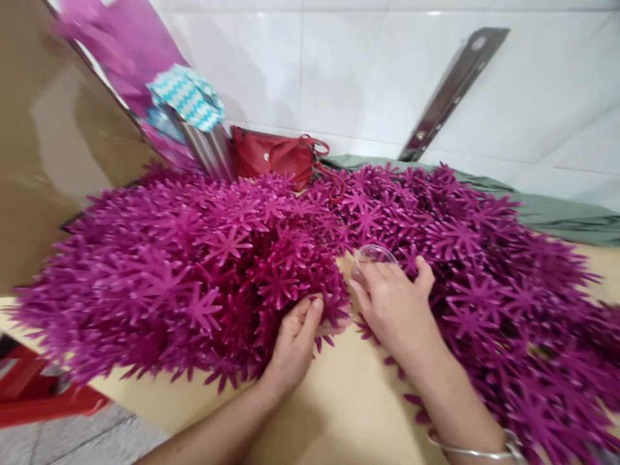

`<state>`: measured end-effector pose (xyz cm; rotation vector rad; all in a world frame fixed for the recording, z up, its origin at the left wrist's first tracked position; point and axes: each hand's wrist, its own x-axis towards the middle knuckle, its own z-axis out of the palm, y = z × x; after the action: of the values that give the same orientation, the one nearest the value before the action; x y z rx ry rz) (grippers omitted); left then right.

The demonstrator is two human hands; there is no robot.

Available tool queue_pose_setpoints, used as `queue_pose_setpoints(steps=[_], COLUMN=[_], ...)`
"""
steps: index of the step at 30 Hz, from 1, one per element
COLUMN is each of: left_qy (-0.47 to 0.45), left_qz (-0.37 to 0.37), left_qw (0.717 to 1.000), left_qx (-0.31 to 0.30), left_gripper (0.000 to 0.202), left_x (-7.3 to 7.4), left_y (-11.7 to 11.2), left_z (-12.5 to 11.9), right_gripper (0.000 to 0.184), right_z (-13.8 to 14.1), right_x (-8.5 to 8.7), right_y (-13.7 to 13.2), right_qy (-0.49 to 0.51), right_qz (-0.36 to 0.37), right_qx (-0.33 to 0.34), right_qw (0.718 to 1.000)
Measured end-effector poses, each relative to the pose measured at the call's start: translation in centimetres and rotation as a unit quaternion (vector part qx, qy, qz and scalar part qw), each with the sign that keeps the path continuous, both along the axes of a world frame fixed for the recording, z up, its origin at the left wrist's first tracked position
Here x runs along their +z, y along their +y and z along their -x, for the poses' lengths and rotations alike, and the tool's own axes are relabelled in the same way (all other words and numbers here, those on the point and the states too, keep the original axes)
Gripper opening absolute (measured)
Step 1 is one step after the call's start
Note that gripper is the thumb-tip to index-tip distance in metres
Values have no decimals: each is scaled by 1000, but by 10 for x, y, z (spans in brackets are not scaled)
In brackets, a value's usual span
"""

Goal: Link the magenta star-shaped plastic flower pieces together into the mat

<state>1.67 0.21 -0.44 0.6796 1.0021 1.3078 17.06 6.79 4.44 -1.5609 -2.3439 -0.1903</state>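
Observation:
A big heap of magenta star-shaped plastic flower pieces covers a tan table. My left hand rests at the heap's near edge, its fingers curled around a few of the pieces. Just to its right, my right hand has its fingers closed on a small clear plastic cup that stands among the flowers. A silver bangle circles my right wrist.
A red handbag and a metal canister with a blue-white patterned cloth stand at the back by a white tiled wall. Brown cardboard rises at the left. Green cloth lies at the back right; a red stool stands lower left.

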Motion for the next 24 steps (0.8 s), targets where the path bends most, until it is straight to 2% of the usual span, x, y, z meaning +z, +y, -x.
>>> queue_pose_setpoints(steps=[3,7,11,16,18,21,24], left_qy=[-11,-32,-58,-51,-53,-61,-72], left_qz=[-2,29,34,29,30,25,28], left_qw=[1000,998,996,997,996,997,996], left_qx=[7,46,53,56,58,51,51], left_gripper=[44,54,58,55,52,49,50], left_x=[4,-2,-9,-2,1,1,-2], left_y=[-1,-3,0,5,7,7,7], left_z=[-2,-2,-2,0,0,1,1], right_gripper=[16,22,20,14,23,35,34], right_z=[-2,-1,-2,-9,-10,-6,-3], right_x=[4,6,3,4,7,11,12], right_y=[18,33,33,28,27,28,29], right_qy=[-54,-88,-69,35,60,39,28], right_qz=[82,161,148,109,95,75,68], right_qx=[2,-7,-11,25,47,47,35], right_qw=[995,983,987,993,993,995,997])
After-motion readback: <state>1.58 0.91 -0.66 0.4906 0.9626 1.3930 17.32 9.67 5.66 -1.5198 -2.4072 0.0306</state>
